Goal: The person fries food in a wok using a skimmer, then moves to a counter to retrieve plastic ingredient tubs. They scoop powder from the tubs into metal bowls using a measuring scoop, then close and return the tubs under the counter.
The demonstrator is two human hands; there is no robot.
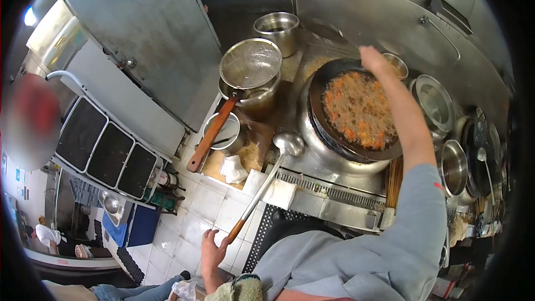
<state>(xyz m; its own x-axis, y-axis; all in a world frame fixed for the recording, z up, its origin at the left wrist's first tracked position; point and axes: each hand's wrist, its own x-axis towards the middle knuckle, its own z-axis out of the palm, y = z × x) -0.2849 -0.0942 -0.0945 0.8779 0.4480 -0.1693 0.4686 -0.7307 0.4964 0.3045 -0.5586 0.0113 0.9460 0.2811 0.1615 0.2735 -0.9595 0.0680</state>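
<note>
Shiny metal walls [356, 5] stand behind the stove [312, 189], where a big dark wok [318, 106] full of orange and brown food [356, 111] sits in a round metal ring [362, 168] that likely stops it tipping. Down low, the left hand [213, 253] holds the wooden end of a long ladle [262, 189], probably keeping fingers away from heat. One straight right arm [409, 117] stretches over the wok; its right hand [370, 58] is bent at the far edge, and I cannot tell what it holds. A strainer [251, 64] lies over a pot [259, 106], perhaps for drips.
</note>
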